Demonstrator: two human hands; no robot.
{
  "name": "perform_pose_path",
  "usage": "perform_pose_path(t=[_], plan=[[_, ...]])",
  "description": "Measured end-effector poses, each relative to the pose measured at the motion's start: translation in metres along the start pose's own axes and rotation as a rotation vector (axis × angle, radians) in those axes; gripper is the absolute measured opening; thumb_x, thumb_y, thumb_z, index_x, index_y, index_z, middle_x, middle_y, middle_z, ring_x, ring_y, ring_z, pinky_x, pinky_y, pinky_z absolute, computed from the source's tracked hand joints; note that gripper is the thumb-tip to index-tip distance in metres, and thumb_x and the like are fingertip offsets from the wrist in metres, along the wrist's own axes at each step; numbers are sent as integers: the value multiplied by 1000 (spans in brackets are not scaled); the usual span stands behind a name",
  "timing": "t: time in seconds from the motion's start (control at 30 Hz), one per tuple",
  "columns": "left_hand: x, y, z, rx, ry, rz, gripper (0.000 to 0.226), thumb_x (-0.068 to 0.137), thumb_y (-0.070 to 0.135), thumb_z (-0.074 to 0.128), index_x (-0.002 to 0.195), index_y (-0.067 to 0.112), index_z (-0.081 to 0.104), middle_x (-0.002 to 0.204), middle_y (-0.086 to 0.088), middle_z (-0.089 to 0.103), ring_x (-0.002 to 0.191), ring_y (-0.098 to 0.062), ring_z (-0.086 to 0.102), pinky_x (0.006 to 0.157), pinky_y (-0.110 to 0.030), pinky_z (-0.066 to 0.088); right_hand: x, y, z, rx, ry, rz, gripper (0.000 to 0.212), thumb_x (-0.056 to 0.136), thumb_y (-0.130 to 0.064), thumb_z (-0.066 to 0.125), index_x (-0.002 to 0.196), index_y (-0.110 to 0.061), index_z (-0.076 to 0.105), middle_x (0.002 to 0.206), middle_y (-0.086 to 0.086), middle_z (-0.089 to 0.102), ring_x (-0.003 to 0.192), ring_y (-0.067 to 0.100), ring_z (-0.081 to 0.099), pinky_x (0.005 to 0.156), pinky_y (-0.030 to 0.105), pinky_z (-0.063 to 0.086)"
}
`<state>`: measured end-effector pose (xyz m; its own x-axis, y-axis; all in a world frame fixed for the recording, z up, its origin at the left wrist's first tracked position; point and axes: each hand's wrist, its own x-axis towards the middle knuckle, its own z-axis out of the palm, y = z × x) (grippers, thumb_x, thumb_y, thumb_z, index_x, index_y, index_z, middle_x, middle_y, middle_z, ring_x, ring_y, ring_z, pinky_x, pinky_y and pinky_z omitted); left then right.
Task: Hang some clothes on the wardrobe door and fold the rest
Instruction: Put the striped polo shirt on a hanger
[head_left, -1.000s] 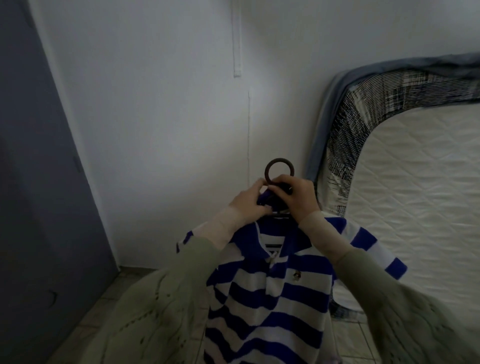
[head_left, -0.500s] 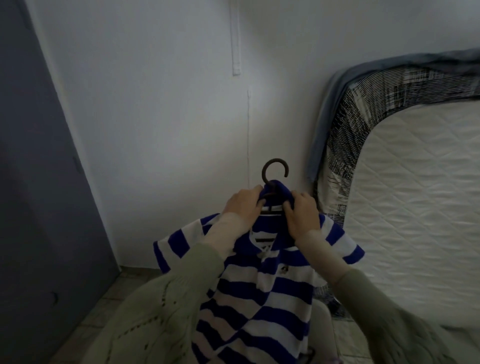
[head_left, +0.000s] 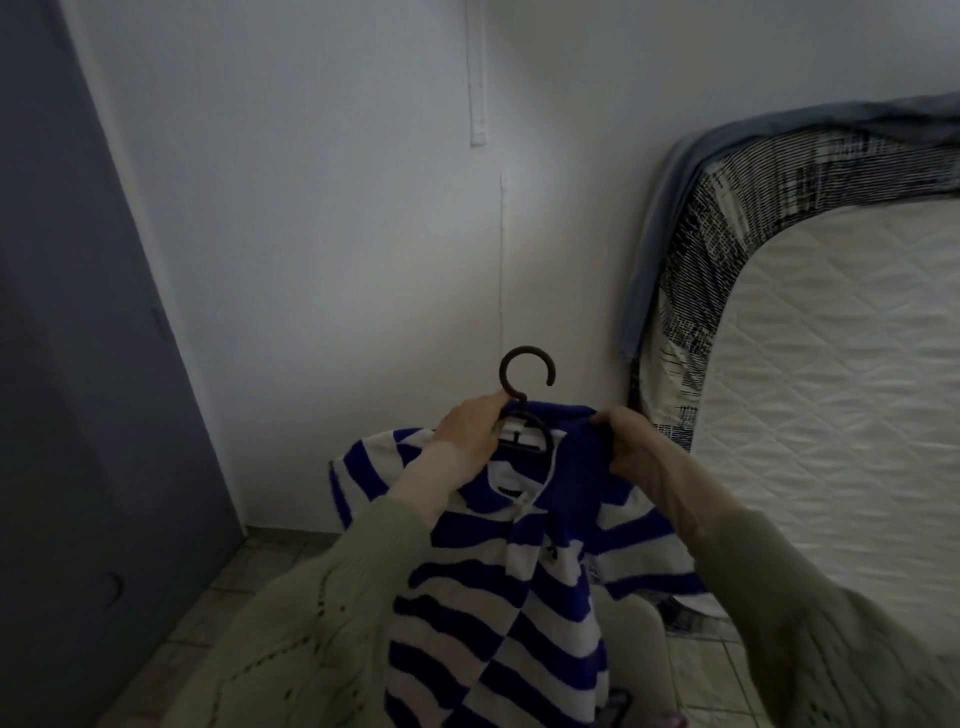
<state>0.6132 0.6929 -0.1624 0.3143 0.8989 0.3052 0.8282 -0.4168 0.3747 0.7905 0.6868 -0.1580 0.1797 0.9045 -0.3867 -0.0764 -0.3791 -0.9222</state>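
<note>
A blue-and-white striped polo shirt hangs in front of me on a dark hanger whose round hook sticks up above the collar. My left hand grips the shirt's neck and the hanger just under the hook. My right hand pinches the blue collar and pulls it out to the right. The hanger's arms are mostly hidden inside the shirt. The grey wardrobe door stands at the far left, apart from the shirt.
A white wall is straight ahead. A quilted white mattress with a patterned border leans at the right, a blue-grey cloth draped over its corner. Tiled floor shows below.
My hands have moved apart: the right hand has drawn the collar out to the right. The hook has turned and now shows its open side. The shirt has shifted a little.
</note>
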Motion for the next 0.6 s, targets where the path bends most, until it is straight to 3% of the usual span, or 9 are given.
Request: perform_pose_path(t=[0.13,0.23,0.3,0.37,0.47,0.6], plan=[[1,2,4,8,-44,23,35,98,8,38,130,15,50,121,-15,60,106,-29,57,90,-35,46,-6,-2,2,-113,-36,-93,25,93,-29,54,105,-8,47,96,9,52,92,23,48,90,37,42],[2,3,9,4,-45,23,34,98,10,38,129,16,50,118,-14,61,104,-27,58,88,-34,46,-11,-4,2,-331,-54,-221,32,93,-33,56,108,-6,55,86,6,55,72,16,50,66,28,42],[1,4,10,6,-42,19,34,98,11,37,129,17,50,118,-13,61,104,-26,58,88,-33,46,-10,-4,2,-418,-79,-282,28,94,-32,54,107,-8,57,84,5,57,68,13,51,59,22,40],[1,4,10,7,-48,11,35,98,11,37,130,17,50,119,-12,60,105,-27,58,90,-36,47,-6,-3,2,-446,-81,-314,31,96,-28,50,113,-3,58,91,8,58,74,16,53,63,23,42],[0,2,11,6,-58,15,35,98,10,38,129,17,51,118,-12,61,105,-27,58,92,-39,47,-6,-2,1,-392,-80,-295,35,97,-21,49,121,3,57,97,12,60,82,19,54,84,33,43],[-3,3,14,18,-84,42,34,98,9,38,128,17,51,116,-13,61,101,-26,58,87,-36,48,-6,-6,3,-452,-147,-268,27,95,-10,50,120,-1,54,113,17,58,88,19,53,78,31,45]])
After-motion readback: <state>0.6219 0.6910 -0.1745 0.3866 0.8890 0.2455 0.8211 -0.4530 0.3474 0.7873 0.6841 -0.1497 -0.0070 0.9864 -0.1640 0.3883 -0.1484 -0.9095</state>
